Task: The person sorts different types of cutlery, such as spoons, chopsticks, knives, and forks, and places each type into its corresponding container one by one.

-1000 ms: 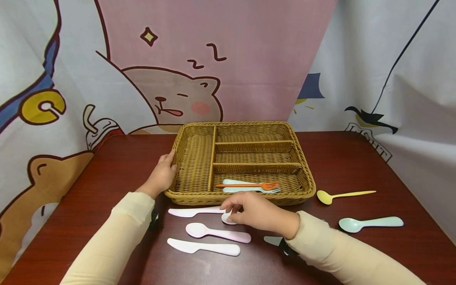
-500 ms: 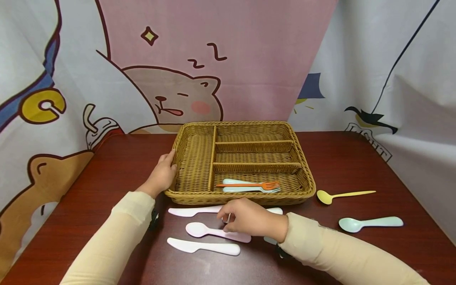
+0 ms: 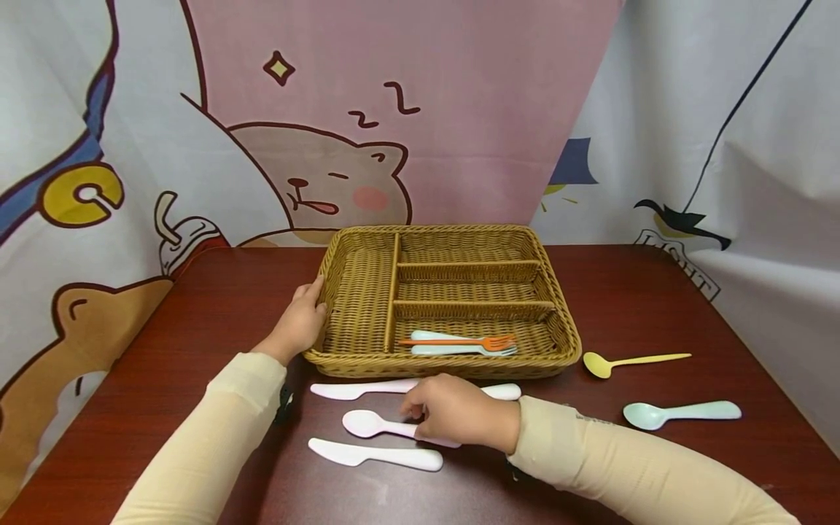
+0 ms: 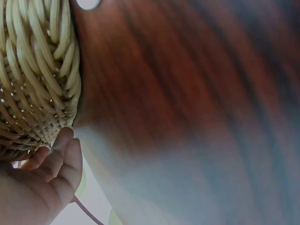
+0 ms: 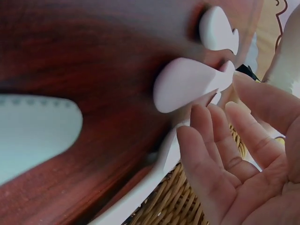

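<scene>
Over the pink spoon [image 3: 370,424], your right hand [image 3: 459,412] with thumb and fingers apart

Your right fingers are loosely bent and hold nothing; your thumb is close to the spoon's handle, though you cannot tell whether it touches. The spoon lies on the dark red table [image 3: 210,306], bowl to the left, between a pale knife [image 3: 357,390] beside the basket [image 3: 357,299] and a white knife [image 3: 375,455] nearer you. Your left hand [image 3: 298,321] rests against the basket's left side, fingers close together and slightly bent, their tips on the woven wall. An orange fork [image 3: 453,341] lies with two pale blue pieces, at least one a fork [image 3: 446,350], in the front right compartment. To your right, apart from the basket, lie a yellow spoon [image 3: 600,364] and a mint spoon [image 3: 695,411]. Your right wrist view also shows a mint piece with a toothed edge [image 5: 35,133]
</scene>
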`<state>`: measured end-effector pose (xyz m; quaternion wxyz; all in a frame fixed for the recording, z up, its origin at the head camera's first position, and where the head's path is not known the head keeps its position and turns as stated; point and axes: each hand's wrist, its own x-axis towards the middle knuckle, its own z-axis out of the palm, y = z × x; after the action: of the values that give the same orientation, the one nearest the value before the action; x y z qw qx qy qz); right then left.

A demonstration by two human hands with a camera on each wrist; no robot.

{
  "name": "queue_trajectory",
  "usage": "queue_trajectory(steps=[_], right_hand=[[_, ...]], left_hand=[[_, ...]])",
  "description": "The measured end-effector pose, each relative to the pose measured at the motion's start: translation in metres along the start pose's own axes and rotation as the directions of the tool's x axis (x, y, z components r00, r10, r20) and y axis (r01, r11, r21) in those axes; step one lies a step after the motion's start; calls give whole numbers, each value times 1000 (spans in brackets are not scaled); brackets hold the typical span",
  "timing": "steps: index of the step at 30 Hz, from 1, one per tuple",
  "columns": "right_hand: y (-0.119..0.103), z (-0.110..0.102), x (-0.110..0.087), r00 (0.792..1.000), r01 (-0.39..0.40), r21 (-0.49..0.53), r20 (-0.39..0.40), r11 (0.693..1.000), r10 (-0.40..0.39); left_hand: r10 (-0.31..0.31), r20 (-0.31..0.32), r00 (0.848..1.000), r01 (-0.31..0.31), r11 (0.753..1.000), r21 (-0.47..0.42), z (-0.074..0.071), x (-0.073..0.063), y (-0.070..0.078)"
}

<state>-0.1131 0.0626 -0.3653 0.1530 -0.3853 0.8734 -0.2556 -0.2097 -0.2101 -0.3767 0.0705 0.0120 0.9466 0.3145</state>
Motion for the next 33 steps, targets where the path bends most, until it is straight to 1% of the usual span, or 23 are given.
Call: queue_trajectory(steps=[9,18,23,27,30,33], right_hand=[[-1,4,-1,998,-36,-57,41,998,39],[-1,7,1,997,-40,-90,56,995,45],[-2,8,2,999,-9,-118,50,993,15],[-4,10,1,999,21,-168,31,986,-16],[-4,11,1,999,28,-196,21,980,-25],[-4,11,0,999,38,-202,14,979,-36]], left_hand=[[-3,5,1000,3,1000,-2,1,1,0],[-7,7,1000,7,1000,-11,0,0,-1],[-8,10,1000,8,1000,-14,0,0,-2],[-4,8,1000,4,1000,-11,1,1,-2],[-1,5,1000,1,1000,-8,1,1,-2],[1,2,1000,-1,1000,-6,1,0,-2]])
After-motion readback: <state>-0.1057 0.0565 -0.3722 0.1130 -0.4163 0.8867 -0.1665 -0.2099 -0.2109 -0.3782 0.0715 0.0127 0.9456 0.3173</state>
